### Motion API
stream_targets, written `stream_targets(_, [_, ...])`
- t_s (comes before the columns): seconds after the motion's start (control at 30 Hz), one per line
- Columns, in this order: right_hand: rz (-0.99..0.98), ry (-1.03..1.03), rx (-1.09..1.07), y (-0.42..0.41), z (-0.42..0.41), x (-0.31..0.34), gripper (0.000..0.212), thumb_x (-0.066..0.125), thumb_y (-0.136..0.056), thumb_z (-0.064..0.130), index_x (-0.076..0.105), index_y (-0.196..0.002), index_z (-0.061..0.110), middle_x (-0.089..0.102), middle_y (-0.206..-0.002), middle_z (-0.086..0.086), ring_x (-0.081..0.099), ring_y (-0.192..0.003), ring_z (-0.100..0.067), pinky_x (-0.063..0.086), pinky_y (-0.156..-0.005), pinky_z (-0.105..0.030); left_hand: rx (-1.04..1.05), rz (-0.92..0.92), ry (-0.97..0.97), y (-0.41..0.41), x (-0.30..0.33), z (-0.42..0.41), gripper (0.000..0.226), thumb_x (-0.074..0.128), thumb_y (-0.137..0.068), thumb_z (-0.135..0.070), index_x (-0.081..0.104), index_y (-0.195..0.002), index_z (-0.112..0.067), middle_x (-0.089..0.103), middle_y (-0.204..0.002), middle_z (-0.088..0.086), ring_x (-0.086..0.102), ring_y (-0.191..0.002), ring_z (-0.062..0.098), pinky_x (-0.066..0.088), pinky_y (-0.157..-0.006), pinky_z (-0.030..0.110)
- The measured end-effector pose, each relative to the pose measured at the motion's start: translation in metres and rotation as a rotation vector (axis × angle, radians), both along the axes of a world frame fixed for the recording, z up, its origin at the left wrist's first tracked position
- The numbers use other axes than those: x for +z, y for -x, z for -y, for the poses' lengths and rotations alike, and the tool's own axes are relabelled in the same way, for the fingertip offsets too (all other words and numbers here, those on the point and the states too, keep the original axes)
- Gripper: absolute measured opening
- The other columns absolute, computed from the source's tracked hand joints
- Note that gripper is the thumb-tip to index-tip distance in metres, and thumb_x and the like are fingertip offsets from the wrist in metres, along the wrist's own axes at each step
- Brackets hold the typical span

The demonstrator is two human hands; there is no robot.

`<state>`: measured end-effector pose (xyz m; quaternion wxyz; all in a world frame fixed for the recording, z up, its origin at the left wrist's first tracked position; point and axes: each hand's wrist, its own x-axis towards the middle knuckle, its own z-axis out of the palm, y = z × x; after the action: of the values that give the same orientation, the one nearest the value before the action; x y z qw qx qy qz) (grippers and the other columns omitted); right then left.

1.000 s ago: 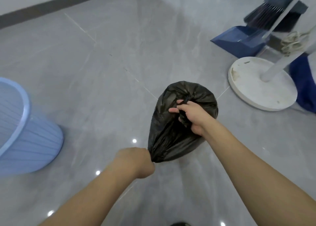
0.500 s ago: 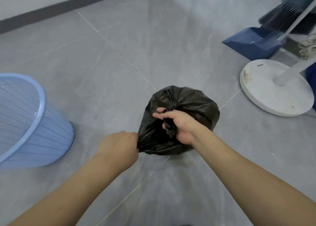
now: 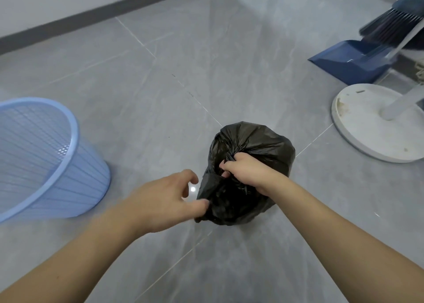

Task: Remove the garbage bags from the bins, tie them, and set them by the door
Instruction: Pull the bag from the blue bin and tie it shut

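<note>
Two hands at a black garbage bag (image 3: 252,142) on grey tiled floor (image 3: 160,84), with light blue mesh bin (image 3: 52,165) well to its left, white fan base (image 3: 371,126), blue dustpan (image 3: 348,61) and broom (image 3: 390,24) off right. Crinkled, bulging, neck gathered in right hand (image 3: 245,171), fingers curled round it. Left hand (image 3: 165,199) loosely spread, thumb tip touching bag's lower edge, gripping nothing.

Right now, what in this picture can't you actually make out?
- Black garbage bag, head view: its contents, hidden by opaque plastic; the knot, covered by the right hand.
- Broom: blurred, cut off by the right edge.
- Blue bin: left edge crops it.
- Door: out of frame.
</note>
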<state>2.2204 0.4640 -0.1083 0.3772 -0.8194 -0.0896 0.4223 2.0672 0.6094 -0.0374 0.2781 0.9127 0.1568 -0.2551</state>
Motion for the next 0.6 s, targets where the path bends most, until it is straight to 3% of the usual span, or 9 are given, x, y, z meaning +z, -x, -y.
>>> stream_targets(0.1, [0.012,0.023,0.008,0.000,0.001,-0.001,0.027,0.054,-0.091,0.030,0.060,-0.104,0.008,0.073,-0.088,0.001,0.059,-0.082,-0.018,0.047,-0.089,-0.036,-0.095,-0.059,-0.146,0.000,0.003,0.011,0.071,0.051,-0.065,-0.082,0.046,-0.119,-0.035,0.059,-0.101,-0.018,0.057,-0.089,0.006,0.049,-0.079,0.029])
stream_targets(0.17, [0.002,0.039,0.007,0.001,0.002,-0.002,0.027,0.053,-0.091,0.030,0.058,-0.106,0.008,0.074,-0.085,0.001,0.056,-0.079,-0.017,0.046,-0.085,-0.036,-0.104,-0.130,-0.110,0.001,0.009,0.018,0.079,0.057,-0.060,-0.083,0.046,-0.121,-0.034,0.059,-0.103,-0.017,0.059,-0.091,0.008,0.050,-0.080,0.028])
stream_targets(0.23, [-0.017,0.049,-0.011,0.001,0.004,-0.003,0.027,0.053,-0.090,0.029,0.057,-0.107,0.008,0.074,-0.085,0.000,0.056,-0.081,-0.017,0.045,-0.084,-0.035,-0.112,-0.192,-0.081,0.007,0.014,0.027,0.092,0.060,-0.050,-0.088,0.041,-0.121,-0.033,0.056,-0.110,-0.018,0.058,-0.095,0.009,0.048,-0.081,0.029])
stream_targets(0.33, [-0.035,0.052,-0.039,-0.001,0.004,-0.002,0.027,0.054,-0.090,0.026,0.055,-0.109,0.007,0.074,-0.087,-0.002,0.058,-0.088,-0.020,0.045,-0.087,-0.035,-0.160,-0.188,-0.242,0.016,0.008,0.053,0.102,0.053,-0.040,-0.097,0.040,-0.112,-0.025,0.055,-0.104,-0.010,0.059,-0.094,0.015,0.045,-0.076,0.031])
stream_targets(0.4, [-0.061,0.043,-0.060,-0.003,0.004,-0.001,0.029,0.055,-0.089,0.025,0.054,-0.111,0.007,0.075,-0.088,-0.004,0.059,-0.093,-0.023,0.045,-0.092,-0.036,-0.158,-0.172,-0.381,0.016,-0.004,0.068,0.086,0.056,-0.056,-0.087,0.044,-0.108,-0.019,0.057,-0.097,-0.006,0.062,-0.092,0.018,0.043,-0.069,0.031])
stream_targets(0.5, [-0.087,0.024,-0.072,-0.004,0.006,-0.002,0.033,0.057,-0.090,0.023,0.054,-0.116,0.005,0.076,-0.087,-0.006,0.059,-0.096,-0.020,0.043,-0.094,-0.036,-0.231,-0.126,-0.540,0.007,-0.021,0.071,0.021,0.054,-0.090,-0.032,0.056,-0.105,-0.017,0.065,-0.105,0.000,0.065,-0.097,0.023,0.036,-0.066,0.028])
stream_targets(0.53, [-0.084,0.006,-0.081,-0.004,0.007,-0.003,0.033,0.058,-0.089,0.023,0.056,-0.116,0.005,0.076,-0.086,-0.005,0.061,-0.098,-0.021,0.044,-0.098,-0.037,-0.235,-0.112,-0.539,0.003,-0.024,0.067,0.013,0.050,-0.091,-0.020,0.059,-0.101,-0.018,0.065,-0.107,0.002,0.065,-0.098,0.025,0.036,-0.066,0.028])
stream_targets(0.6, [-0.091,-0.083,-0.132,-0.004,0.008,-0.003,0.025,0.062,-0.087,0.017,0.064,-0.108,0.005,0.076,-0.091,-0.007,0.065,-0.096,-0.022,0.048,-0.098,-0.041,-0.219,-0.093,-0.464,-0.006,-0.028,0.056,0.012,0.045,-0.092,-0.018,0.057,-0.094,-0.019,0.065,-0.107,0.005,0.064,-0.096,0.028,0.037,-0.066,0.029])
